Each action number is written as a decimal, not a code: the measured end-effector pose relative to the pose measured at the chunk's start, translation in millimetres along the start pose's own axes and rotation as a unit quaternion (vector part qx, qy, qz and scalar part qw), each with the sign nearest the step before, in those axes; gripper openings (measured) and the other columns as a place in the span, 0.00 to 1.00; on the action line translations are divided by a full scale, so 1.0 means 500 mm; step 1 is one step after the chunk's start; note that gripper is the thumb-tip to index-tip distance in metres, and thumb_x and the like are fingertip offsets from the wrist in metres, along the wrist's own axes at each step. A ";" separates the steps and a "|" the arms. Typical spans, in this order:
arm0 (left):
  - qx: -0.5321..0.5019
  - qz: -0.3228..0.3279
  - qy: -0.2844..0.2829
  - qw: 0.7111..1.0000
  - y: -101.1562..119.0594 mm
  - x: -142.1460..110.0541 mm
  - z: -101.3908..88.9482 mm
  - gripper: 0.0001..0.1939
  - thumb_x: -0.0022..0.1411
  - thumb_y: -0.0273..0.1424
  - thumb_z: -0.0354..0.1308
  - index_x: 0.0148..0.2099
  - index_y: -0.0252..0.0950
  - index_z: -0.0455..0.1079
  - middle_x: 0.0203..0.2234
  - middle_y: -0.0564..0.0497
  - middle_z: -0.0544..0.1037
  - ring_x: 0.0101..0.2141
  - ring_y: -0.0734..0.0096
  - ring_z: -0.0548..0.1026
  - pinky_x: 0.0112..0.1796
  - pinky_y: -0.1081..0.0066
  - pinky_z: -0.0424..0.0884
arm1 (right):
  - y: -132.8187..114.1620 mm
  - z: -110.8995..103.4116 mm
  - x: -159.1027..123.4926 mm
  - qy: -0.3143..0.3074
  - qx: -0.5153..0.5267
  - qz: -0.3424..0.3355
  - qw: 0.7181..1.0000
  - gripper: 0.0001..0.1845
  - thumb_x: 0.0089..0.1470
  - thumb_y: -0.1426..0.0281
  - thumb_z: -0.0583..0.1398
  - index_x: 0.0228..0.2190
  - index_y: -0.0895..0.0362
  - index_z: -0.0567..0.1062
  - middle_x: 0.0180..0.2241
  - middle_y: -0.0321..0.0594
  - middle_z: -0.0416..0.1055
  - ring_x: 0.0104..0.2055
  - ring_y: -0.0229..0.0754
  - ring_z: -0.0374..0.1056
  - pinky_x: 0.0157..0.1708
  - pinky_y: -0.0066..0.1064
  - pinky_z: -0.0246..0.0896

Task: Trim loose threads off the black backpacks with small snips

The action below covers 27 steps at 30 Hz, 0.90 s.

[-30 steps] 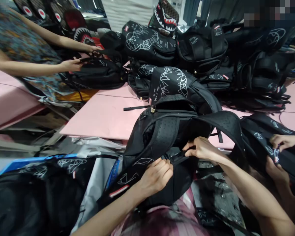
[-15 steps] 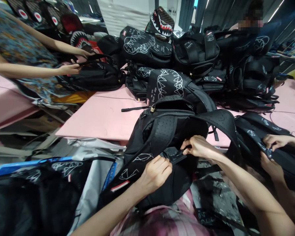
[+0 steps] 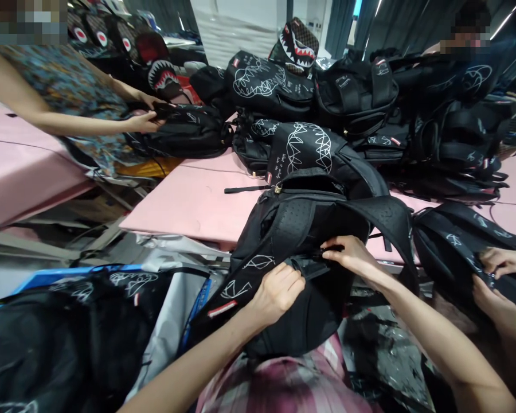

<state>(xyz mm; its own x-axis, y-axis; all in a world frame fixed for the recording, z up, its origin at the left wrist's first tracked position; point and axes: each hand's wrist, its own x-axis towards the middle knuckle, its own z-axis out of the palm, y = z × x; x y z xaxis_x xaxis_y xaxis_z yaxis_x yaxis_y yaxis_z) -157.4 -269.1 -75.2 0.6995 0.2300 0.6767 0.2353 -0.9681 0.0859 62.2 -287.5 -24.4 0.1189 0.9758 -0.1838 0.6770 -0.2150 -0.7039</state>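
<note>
A black backpack (image 3: 301, 321) with white scribble drawings leans against the table's near edge, its strap side up and its top zip partly open. My left hand (image 3: 281, 289) is closed in a fist on a dark strip of its fabric, below one shoulder strap (image 3: 290, 232). To the right, my right hand (image 3: 348, 255) is closed in a pinch at the back panel, beside the same strip. What lies between its fingertips is small and dark, and I cannot make out its kind.
Stacked black backpacks (image 3: 266, 86) cover the back of the pink table (image 3: 189, 201). At left, a person's hands (image 3: 146, 117) hold another backpack; at right, a person's hands (image 3: 499, 281) work on one. More bags fill a blue crate (image 3: 38, 278) at lower left.
The view has swung left, so everything sits farther right in the picture. My right hand has shifted slightly up along the back panel; my left hand keeps its grip.
</note>
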 end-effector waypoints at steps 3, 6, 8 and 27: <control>-0.008 -0.017 0.000 1.000 -0.002 -0.008 0.002 0.09 0.61 0.18 0.46 0.32 0.31 0.65 0.25 0.50 0.71 0.29 0.73 0.68 0.33 0.69 0.64 | -0.007 -0.016 -0.016 -0.011 -0.116 -0.033 0.993 0.11 0.49 0.66 0.60 0.36 0.53 0.78 0.38 0.37 0.75 0.42 0.46 0.69 0.40 0.32 0.58; -0.011 -0.024 0.006 1.000 -0.002 -0.012 0.004 0.09 0.61 0.18 0.46 0.32 0.31 0.65 0.24 0.50 0.70 0.28 0.73 0.68 0.32 0.69 0.64 | -0.019 -0.033 -0.022 -0.046 -0.182 -0.049 0.981 0.11 0.51 0.66 0.58 0.36 0.53 0.78 0.39 0.37 0.74 0.42 0.45 0.69 0.39 0.31 0.58; -0.007 -0.026 0.006 1.000 0.000 -0.011 0.004 0.09 0.61 0.18 0.46 0.31 0.31 0.65 0.24 0.50 0.70 0.28 0.73 0.68 0.32 0.69 0.64 | -0.026 -0.037 -0.021 -0.062 -0.215 -0.041 0.974 0.11 0.51 0.66 0.59 0.37 0.52 0.78 0.39 0.37 0.74 0.43 0.45 0.68 0.39 0.31 0.57; -0.007 -0.046 0.007 0.999 -0.010 -0.013 0.010 0.09 0.59 0.18 0.47 0.30 0.31 0.65 0.23 0.50 0.69 0.28 0.72 0.66 0.32 0.69 0.63 | -0.031 0.010 -0.009 -0.026 -0.232 -0.072 0.970 0.10 0.52 0.67 0.58 0.36 0.53 0.78 0.36 0.38 0.75 0.41 0.44 0.69 0.41 0.30 0.58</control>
<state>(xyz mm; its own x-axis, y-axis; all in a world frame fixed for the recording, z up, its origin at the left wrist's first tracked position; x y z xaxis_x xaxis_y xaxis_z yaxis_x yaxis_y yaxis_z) -160.0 -265.3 -83.6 0.6654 0.3164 0.6762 0.2887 -0.9443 0.1578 47.4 -288.5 -16.0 -0.0304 0.9884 -0.1490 0.9391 -0.0229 -0.3429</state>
